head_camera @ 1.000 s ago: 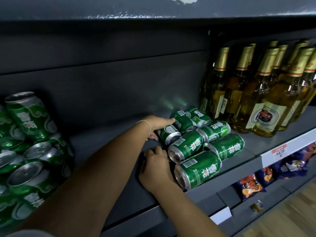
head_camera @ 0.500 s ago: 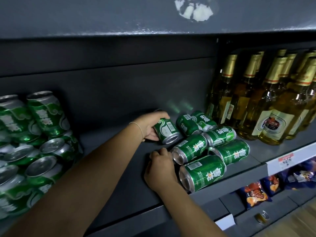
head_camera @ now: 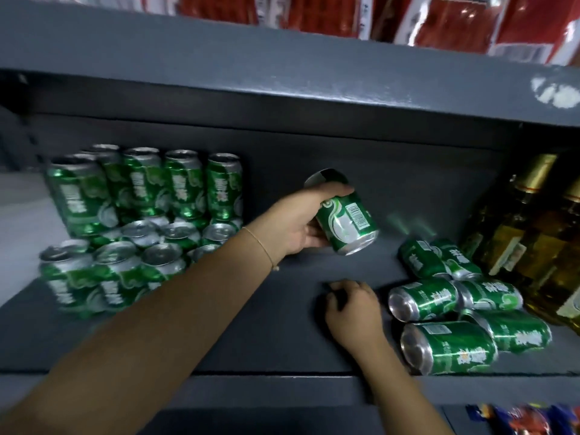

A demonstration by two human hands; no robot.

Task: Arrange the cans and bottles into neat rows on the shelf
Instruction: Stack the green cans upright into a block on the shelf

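Observation:
My left hand [head_camera: 296, 219] grips a green can [head_camera: 343, 219] and holds it tilted in the air above the dark shelf [head_camera: 251, 334]. My right hand [head_camera: 353, 312] rests on the shelf with curled fingers, holding nothing, just left of several green cans lying on their sides [head_camera: 448, 345]. At the left, upright green cans [head_camera: 175, 186] stand stacked in two tiers. Amber glass bottles with gold foil necks [head_camera: 521, 233] stand at the right.
The upper shelf's front edge [head_camera: 282, 73] hangs over the work area, with red packages [head_camera: 439, 17] on it. Snack packets [head_camera: 527, 419] lie on the shelf below at the lower right. Bare shelf surface lies between the stacked cans and the lying ones.
My left hand has lifted the can off the shelf and carried it up and leftward. The view has swung left and up. My right hand stays on the shelf.

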